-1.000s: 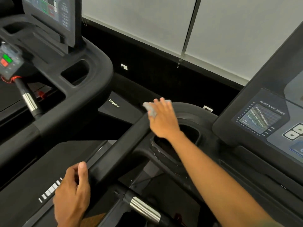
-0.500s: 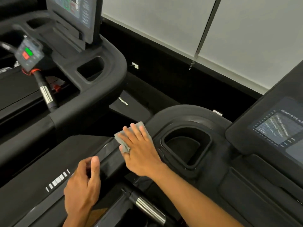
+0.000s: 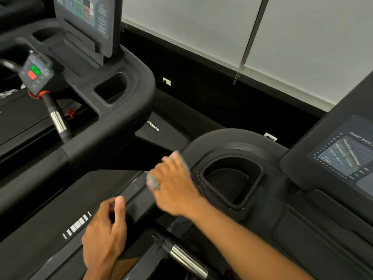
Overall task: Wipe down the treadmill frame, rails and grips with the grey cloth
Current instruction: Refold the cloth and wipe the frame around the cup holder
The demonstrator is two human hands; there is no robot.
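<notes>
Two treadmills stand side by side, each with one console screen: the near one (image 3: 341, 156) at the right edge, the far one (image 3: 86, 15) at the top left. Each frame has a cup holder recess. The near cup holder (image 3: 232, 178) is a deep, rounded black well and looks empty; the far cup holder (image 3: 111, 87) is a smaller dark slot whose inside is too dark to read.

The right hand (image 3: 173, 184) lies palm down on the near treadmill's side rail (image 3: 137, 199), just beside the cup holder's rim, fingers curled over the grey cloth (image 3: 153, 180), which shows as a blurred bunch under the fingertips and pressed against the rail. The left hand (image 3: 105, 233) grips the same rail lower down, thumb on top, fingers wrapped under.

Two chrome-banded pulse grips are in view: one (image 3: 187, 259) below the right forearm, one (image 3: 57, 120) on the far machine beneath a small pad with a green and a red button (image 3: 35, 72).
</notes>
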